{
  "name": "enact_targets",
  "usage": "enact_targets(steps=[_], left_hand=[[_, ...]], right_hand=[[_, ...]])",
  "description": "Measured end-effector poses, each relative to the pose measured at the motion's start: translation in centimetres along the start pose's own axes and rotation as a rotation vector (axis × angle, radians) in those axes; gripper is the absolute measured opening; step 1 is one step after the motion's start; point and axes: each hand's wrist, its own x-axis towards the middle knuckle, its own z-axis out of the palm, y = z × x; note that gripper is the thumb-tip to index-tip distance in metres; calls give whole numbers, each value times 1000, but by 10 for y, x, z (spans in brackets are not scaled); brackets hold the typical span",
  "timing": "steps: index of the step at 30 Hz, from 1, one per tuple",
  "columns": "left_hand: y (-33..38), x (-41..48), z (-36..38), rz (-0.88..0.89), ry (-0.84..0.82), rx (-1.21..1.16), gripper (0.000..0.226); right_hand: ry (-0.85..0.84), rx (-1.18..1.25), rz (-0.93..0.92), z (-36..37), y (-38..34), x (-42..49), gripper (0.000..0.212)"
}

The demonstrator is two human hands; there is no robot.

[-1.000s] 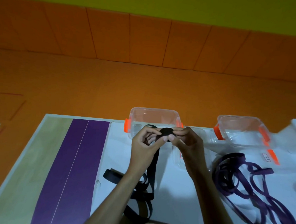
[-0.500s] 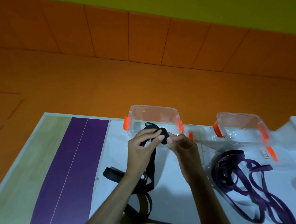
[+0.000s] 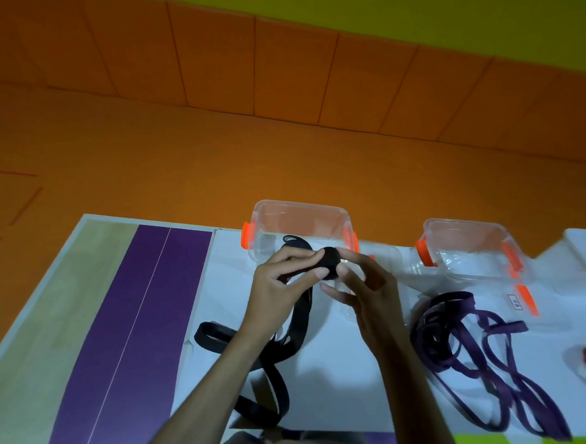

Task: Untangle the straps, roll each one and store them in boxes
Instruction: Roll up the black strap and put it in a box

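Rolling the black strap (image 3: 299,320) into a small coil, left hand (image 3: 281,283) and right hand (image 3: 366,288) pinching it above the bench (image 3: 344,372); purple strap (image 3: 476,349) lying loose, both boxes (image 3: 299,215) seemingly empty.

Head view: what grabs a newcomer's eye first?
Centre frame, both hands, left hand and right hand, pinch a small roll of black strap, whose loose tail trails down across the white mat. Behind them stand two clear boxes with orange latches, one right behind the roll, the other to the right. A purple strap lies in a tangled heap at the right.
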Motion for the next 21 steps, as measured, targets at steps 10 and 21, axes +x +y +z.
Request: enact_targets(steps=[10,21], left_hand=[[12,-3,1,-5,-55,-25,33],[14,-15,0,-16,97,-96,20]], right_hand=[[44,98,-9,3,-7,-7,35],[25,-41,-121,8,-17,-4,33]])
